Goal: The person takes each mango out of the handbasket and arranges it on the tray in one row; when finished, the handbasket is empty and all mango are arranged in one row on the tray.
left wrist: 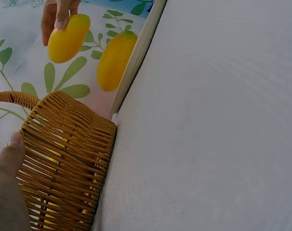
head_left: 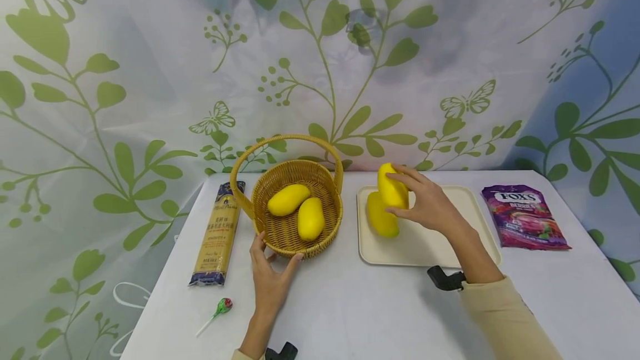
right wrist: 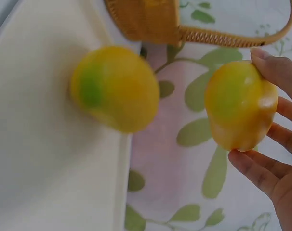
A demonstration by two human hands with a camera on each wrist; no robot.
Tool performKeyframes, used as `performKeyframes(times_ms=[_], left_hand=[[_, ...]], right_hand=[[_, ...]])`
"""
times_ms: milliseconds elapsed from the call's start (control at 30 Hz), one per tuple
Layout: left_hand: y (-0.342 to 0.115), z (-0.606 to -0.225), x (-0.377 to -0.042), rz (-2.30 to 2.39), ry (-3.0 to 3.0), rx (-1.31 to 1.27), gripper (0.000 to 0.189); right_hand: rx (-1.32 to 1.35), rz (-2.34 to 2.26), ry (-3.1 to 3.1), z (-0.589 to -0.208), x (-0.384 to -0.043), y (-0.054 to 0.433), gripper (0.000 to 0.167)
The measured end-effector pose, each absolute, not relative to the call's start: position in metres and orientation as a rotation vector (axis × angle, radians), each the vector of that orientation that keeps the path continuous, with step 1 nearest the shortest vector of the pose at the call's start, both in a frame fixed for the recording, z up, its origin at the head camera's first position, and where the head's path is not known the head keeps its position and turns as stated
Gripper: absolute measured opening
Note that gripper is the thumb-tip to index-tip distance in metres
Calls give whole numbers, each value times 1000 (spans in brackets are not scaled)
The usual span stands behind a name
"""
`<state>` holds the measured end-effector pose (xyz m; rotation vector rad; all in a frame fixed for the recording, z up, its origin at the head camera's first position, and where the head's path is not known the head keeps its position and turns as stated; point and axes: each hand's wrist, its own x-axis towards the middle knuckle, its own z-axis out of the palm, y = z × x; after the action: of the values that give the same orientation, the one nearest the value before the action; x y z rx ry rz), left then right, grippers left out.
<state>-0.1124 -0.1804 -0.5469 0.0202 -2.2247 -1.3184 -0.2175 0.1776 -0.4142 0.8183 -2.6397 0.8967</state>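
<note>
My right hand (head_left: 425, 200) pinches a yellow mango (head_left: 392, 186) between thumb and fingers. That mango is held up off the tray, beside and partly in front of a second mango (head_left: 382, 216), which lies at the left end of the cream tray (head_left: 440, 254). A wicker basket (head_left: 332, 232) with a tall handle stands left of the tray. Inside it lie two more mangoes, one on the left (head_left: 288, 200) and one on the right (head_left: 311, 219). My left hand (head_left: 271, 278) holds the basket's near side, its thumb (left wrist: 12, 151) against the woven wall in the left wrist view.
A long pasta packet (head_left: 218, 235) lies left of the basket, with a wrapped lollipop (head_left: 223, 306) nearer the front. To the right of the tray is a purple candy bag (head_left: 524, 218). A leaf-patterned cloth (head_left: 300, 71) hangs behind the white table (head_left: 350, 310).
</note>
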Motion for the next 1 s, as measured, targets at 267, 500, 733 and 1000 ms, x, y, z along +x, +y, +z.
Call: performKeyframes(times_ms=[267, 500, 733, 1000], left_hand=[[-179, -544, -112, -1295, -2208, -9, 97], [-179, -543, -111, -1281, -2209, -9, 95], [-179, -541, -110, -1285, -2210, -6, 96], [-179, -542, -110, -1268, -2214, -16, 97]], right_hand=[[721, 854, -2755, -441, -226, 215, 69], [674, 851, -2866, -459, -225, 224, 70], [710, 853, -2905, -469, -224, 226, 72], [708, 892, -2964, -478, -222, 225, 74]])
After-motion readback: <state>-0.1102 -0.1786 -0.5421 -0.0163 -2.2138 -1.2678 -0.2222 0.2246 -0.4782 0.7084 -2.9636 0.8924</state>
